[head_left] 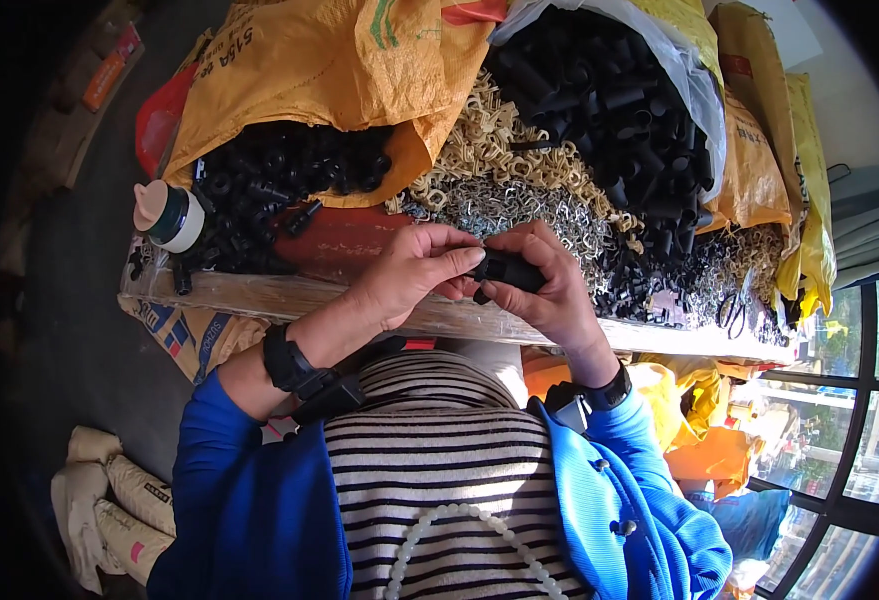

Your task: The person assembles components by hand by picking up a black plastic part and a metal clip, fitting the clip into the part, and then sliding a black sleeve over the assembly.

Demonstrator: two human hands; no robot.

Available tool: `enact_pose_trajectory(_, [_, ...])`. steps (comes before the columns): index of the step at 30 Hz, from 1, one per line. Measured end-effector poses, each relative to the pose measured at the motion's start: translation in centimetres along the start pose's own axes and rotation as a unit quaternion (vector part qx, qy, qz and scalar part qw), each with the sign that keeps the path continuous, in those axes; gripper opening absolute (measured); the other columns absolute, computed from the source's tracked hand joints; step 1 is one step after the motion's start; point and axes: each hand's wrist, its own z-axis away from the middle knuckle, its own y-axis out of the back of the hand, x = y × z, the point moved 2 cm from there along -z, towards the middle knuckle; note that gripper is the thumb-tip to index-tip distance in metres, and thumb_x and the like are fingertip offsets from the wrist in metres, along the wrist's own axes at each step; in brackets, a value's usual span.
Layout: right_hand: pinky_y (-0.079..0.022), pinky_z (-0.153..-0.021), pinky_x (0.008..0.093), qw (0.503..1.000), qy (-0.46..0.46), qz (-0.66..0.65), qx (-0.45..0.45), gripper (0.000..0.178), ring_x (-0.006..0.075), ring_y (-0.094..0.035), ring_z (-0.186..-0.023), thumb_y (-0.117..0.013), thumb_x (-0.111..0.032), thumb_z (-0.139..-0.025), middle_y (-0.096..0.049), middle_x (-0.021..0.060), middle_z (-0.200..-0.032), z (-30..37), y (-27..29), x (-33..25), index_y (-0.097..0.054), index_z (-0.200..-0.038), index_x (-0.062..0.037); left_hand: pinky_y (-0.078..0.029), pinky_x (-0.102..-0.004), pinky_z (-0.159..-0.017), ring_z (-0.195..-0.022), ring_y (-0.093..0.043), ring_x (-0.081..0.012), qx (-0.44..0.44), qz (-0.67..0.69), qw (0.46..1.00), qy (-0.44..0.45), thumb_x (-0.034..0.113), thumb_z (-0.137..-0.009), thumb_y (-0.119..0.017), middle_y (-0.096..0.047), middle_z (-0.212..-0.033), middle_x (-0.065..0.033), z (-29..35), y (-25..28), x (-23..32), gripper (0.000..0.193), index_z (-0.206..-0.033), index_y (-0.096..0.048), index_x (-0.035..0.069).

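Observation:
Both my hands meet over the table's near edge, around a black plastic tube-shaped part (511,271) with an opening in its side. My right hand (556,292) is wrapped around the tube's body. With thumb and fingers pressed together, my left hand (421,268) pinches at the tube's left end; whether a separate small piece sits in that pinch is hidden. Just beyond the hands lie a heap of small silvery metal clips (529,208) and a heap of beige plastic pieces (489,130). A bare reddish patch of the tabletop (344,236) shows left of them.
An orange woven sack (329,60) spills black fittings (259,165) at the left. Black tubes (639,120) fill a clear-lined sack at the back right. A white jar (177,222) stands at the left corner. Filled sacks (134,510) lie on the floor at lower left.

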Motion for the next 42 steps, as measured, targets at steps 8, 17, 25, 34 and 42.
enact_pose_trajectory(8, [-0.039, -0.073, 0.0280, 0.999, 0.009, 0.010, 0.037, 0.041, 0.0194, -0.048, -0.085, -0.066, -0.021, -0.066, -0.048, 0.0096, -0.089, 0.6, -1.2, 0.2, -0.051, -0.097, 0.0012, -0.043, -0.0155, -0.049, -0.059, -0.051, -0.0045, -0.011, -0.082, 0.996, 0.017, 0.016, -0.078, -0.055, -0.055, -0.073, -0.0013, 0.1, 0.1, 0.9, 0.024, -0.096, -0.053, 0.000])
enact_pose_trajectory(17, [-0.031, -0.088, 0.0330, 0.982, 0.084, -0.129, -0.111, 0.073, 0.0250, -0.042, -0.102, -0.064, -0.038, -0.063, -0.039, 0.0172, -0.113, 0.2, -1.1, -0.4, -0.037, -0.117, 0.0033, -0.043, -0.0152, -0.048, -0.060, -0.051, -0.0044, -0.032, -0.031, 0.998, 0.035, 0.014, -0.076, -0.058, -0.055, -0.078, -0.0009, 0.1, 0.1, 0.4, 0.030, -0.102, -0.050, 0.002])
enact_pose_trajectory(25, [-0.033, -0.085, 0.0323, 0.972, 0.057, -0.207, -0.100, 0.070, 0.0241, -0.046, -0.096, -0.056, -0.043, -0.066, -0.047, 0.0159, -0.105, -0.1, -1.4, 0.7, -0.039, -0.115, 0.0033, -0.046, -0.0204, -0.056, -0.066, -0.052, -0.0072, -0.051, 0.014, 0.998, 0.037, 0.012, -0.072, -0.063, -0.055, -0.080, -0.0025, 0.2, -0.1, -0.4, 0.034, -0.102, -0.049, 0.004])
enact_pose_trajectory(34, [-0.037, -0.079, 0.0294, 0.983, 0.041, -0.181, -0.017, 0.065, 0.0206, -0.049, -0.090, -0.056, -0.045, -0.066, -0.051, 0.0106, -0.092, -0.2, -1.4, 2.0, -0.045, -0.107, 0.0029, -0.046, -0.0220, -0.066, -0.077, -0.055, -0.0121, -0.072, 0.047, 0.996, 0.008, 0.004, -0.067, -0.065, -0.054, -0.088, -0.0061, -0.5, -0.1, -1.4, 0.048, -0.109, -0.042, 0.001])
enact_pose_trajectory(42, [-0.035, -0.083, 0.0292, 0.957, 0.014, -0.289, 0.018, 0.075, 0.0189, -0.047, -0.092, -0.058, -0.049, -0.062, -0.048, 0.0105, -0.098, -0.3, -2.2, 1.9, -0.038, -0.114, 0.0015, -0.045, -0.0223, -0.066, -0.074, -0.054, -0.0117, -0.024, 0.082, 0.996, 0.003, 0.004, -0.067, -0.065, -0.055, -0.087, -0.0060, -0.3, -0.7, -0.2, 0.050, -0.111, -0.040, 0.001])
